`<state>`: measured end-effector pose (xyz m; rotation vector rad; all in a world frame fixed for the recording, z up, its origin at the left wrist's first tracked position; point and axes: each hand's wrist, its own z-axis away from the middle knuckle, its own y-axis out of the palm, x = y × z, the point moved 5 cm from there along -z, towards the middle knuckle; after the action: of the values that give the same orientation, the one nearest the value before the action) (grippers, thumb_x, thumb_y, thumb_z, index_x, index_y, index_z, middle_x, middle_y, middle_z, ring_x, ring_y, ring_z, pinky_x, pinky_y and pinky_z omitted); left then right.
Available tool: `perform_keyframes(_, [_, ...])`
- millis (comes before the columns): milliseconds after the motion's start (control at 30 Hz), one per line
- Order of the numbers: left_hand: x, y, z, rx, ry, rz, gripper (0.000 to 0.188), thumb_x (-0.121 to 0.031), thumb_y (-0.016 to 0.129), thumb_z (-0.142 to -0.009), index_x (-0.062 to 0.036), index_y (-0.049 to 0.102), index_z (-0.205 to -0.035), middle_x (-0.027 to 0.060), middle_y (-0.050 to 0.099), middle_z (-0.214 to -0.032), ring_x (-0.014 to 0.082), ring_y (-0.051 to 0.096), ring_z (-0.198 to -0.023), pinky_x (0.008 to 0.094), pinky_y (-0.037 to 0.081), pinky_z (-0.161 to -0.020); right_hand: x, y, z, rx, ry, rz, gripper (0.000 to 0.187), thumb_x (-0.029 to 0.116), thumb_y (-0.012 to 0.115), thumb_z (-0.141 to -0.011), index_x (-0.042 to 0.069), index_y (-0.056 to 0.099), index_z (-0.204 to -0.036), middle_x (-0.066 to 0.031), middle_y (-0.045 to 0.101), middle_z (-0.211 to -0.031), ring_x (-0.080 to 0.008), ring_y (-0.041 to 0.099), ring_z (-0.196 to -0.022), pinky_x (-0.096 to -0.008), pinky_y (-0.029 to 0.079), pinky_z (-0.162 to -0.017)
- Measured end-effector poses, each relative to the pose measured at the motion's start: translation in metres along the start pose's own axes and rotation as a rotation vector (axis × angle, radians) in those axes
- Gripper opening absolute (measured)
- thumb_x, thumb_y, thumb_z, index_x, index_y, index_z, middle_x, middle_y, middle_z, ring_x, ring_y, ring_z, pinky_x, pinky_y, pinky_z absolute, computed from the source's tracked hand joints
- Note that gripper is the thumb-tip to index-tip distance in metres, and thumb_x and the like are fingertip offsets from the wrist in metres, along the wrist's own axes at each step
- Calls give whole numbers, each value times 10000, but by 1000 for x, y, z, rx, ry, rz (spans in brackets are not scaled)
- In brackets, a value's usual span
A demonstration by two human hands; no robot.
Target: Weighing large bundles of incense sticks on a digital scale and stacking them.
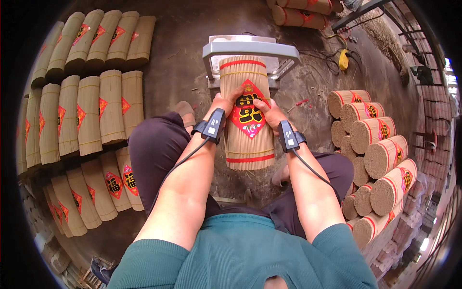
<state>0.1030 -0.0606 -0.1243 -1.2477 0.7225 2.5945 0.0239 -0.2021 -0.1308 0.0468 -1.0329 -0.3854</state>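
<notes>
Tan, tightly packed thin sticks make up the big round bundle [246, 113] at the middle of the head view, bound by a red band near its far end and another near its near end. It lies lengthwise away from the person, its far end resting on a grey metal stand [250, 48] that sits on the dark dirt floor [183, 62], its near end out over the gap between the person's knees. A red diamond-shaped label [248, 115] with dark and gold print lies on the bundle's upper face.

The left hand [224, 102] is pressed against the bundle's left side with the fingers curled onto the label's left edge. The right hand [269, 111] is pressed against the right side with the thumb and fingers on the label's right edge. Both hands are closed against the bundle and label, clasping it between them. Each wrist carries a dark strapped device, left [211, 125] and right [288, 136], with a black cable running back along the forearm.

To the left, on the floor, rows of similar labelled bundles [91, 113] lie flat side by side, reaching from the far left corner toward the near left. To the right, a stack of bundles [380, 159] shows round ends and red bands, piled along the floor's right edge. A yellow object [343, 59] lies on the floor beyond the stand.
</notes>
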Motion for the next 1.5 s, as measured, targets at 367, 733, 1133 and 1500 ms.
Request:
perform_keyframes(367, [10,-13,-15,0,-49,-97,587,-440,663,-838,-37,522,-1239,104,664,-1079,187,670,-879,329,550,-791,16,6,10,13,26,42,721,428,722,-806,-25,383,-1253,-143,592,-1102,-188,612,-971,-330,521,-844])
perform_keyframes(733, [16,-8,-18,60,-11,61,592,-401,696,-821,-4,529,-1227,120,659,-1083,194,659,-906,324,537,-804,24,7,19,-65,-16,9,717,364,769,-780,-49,434,-1261,-147,625,-1104,-202,617,-986,-331,513,-861])
perform_keyframes(1133, [-5,52,61,446,31,14,799,-348,764,-766,-23,354,-1370,100,513,-1294,198,495,-1189,350,388,-1014,10,-27,104,76,-5,-172,1027,344,828,-706,43,201,-1462,-129,437,-1393,-246,355,-1323,-386,276,-1098])
perform_keyframes(1500, [12,145,68,797,179,-228,1038,-30,872,-546,-45,282,-1400,106,487,-1342,211,435,-1259,395,367,-1055,42,-109,176,-47,-63,224,789,-7,820,-626,3,452,-1323,-100,585,-1244,-198,534,-1162,-343,444,-976])
